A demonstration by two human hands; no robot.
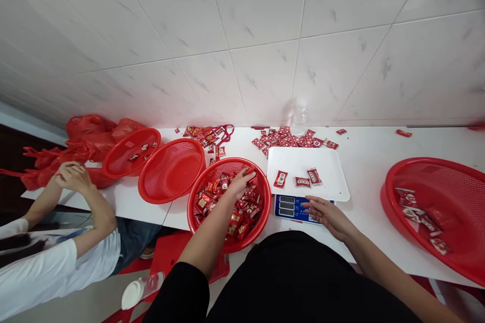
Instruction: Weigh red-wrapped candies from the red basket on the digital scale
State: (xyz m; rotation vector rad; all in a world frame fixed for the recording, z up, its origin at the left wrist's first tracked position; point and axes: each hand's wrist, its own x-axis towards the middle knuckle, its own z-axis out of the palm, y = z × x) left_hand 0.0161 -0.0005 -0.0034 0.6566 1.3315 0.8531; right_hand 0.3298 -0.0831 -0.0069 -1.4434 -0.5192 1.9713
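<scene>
My left hand [239, 184] reaches into a red plastic basket [194, 186] filled with wrapped candies [227, 207]. Its fingers are curled around a red-wrapped candy [250, 173] near the basket's right side. Fingers apart and holding nothing, my right hand [329, 214] hovers over the blue panel of a digital scale [287, 207]. On the scale's white tray [329, 161] lie three wrapped candies [313, 176], one apart at the left and two close together.
Loose candies [284, 137] are heaped behind the tray beside a clear plastic bottle [299, 120]. A large red basket [394, 176] stands right, another red basket [172, 171] left. A co-worker's clasped hands [74, 176] are near red bags [93, 136]; a lidded cup [142, 290] stands below.
</scene>
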